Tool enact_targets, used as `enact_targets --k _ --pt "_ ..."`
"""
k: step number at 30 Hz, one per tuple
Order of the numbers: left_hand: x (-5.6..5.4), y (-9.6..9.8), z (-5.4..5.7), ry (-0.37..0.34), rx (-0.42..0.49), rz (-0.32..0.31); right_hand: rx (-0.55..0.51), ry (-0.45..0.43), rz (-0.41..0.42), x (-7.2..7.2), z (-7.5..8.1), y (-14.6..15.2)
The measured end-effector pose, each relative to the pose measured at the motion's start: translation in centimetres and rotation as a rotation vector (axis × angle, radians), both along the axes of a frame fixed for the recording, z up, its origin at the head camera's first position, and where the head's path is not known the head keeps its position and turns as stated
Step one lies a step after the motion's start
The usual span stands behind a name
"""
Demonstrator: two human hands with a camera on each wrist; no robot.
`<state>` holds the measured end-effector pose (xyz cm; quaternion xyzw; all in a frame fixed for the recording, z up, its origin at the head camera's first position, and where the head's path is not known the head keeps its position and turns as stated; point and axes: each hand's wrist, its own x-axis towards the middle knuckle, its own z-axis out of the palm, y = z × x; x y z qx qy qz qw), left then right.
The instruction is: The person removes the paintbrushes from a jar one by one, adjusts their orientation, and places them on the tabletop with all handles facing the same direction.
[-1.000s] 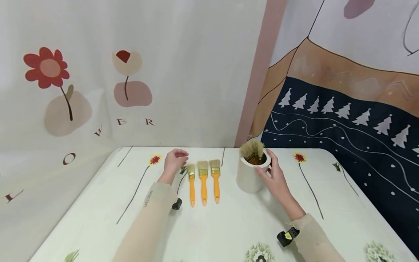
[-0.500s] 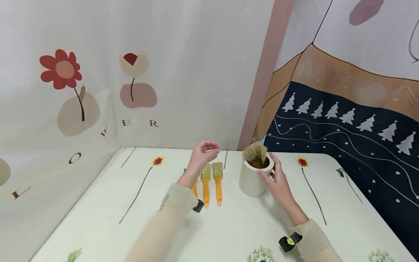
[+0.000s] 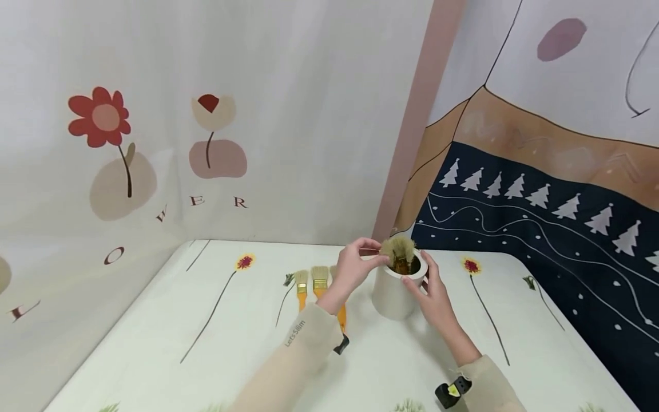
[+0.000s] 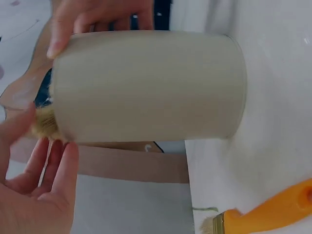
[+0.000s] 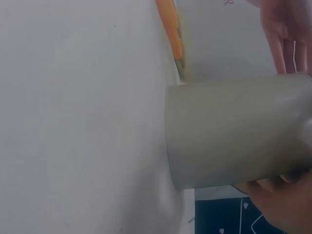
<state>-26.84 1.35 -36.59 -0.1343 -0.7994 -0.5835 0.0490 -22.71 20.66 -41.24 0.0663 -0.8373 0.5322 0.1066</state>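
A white cylindrical pot stands upright toward the back of the table. Bristle ends of paintbrushes stick up out of its mouth. My right hand holds the pot by its rim on the right side, thumb in front and fingers behind. My left hand is at the left of the rim, its thumb and extended fingers on either side of the bristles. Under the left forearm lie three orange-handled paintbrushes in a row, bristles pointing away; the sleeve and hand partly cover them.
The white tablecloth has printed flowers. A pale printed curtain hangs behind the table, and a dark blue cloth with white trees hangs at the right. Each wrist wears a small black device.
My left hand has moved right, from left of the laid-out brushes, across them to the bristles in the pot. The right hand stays on the pot.
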Motion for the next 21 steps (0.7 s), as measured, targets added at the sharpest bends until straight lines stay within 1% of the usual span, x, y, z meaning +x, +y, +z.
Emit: enact_targets --k 1,4,7,11,13,16,19,21 --pt "0.1 0.1 -0.2 0.022 -0.021 0.023 -0.001 -0.003 -0.001 0.0 -0.2 0.0" --pt "0.1 0.4 -0.5 0.061 -0.042 0.065 0.000 0.002 -0.003 0.1 -0.4 0.0" --pt "0.1 0.4 -0.6 0.086 -0.024 0.065 -0.005 0.003 -0.004 0.1 -0.4 0.1" --pt "0.3 0.4 -0.1 0.106 0.051 0.044 -0.006 0.002 -0.003 0.2 -0.6 0.1" --pt "0.3 0.4 0.3 0.106 0.109 0.024 -0.005 0.005 -0.001 0.2 -0.6 0.1" --pt "0.4 0.1 1.4 0.102 0.210 -0.016 -0.002 0.012 0.000 0.2 -0.5 0.1" --pt "0.4 -0.4 2.9 0.099 0.302 -0.048 0.001 0.018 0.000 0.1 -0.3 0.1" --pt "0.4 -0.9 3.9 0.101 0.342 -0.052 0.004 0.012 -0.003 0.0 -0.2 0.1"
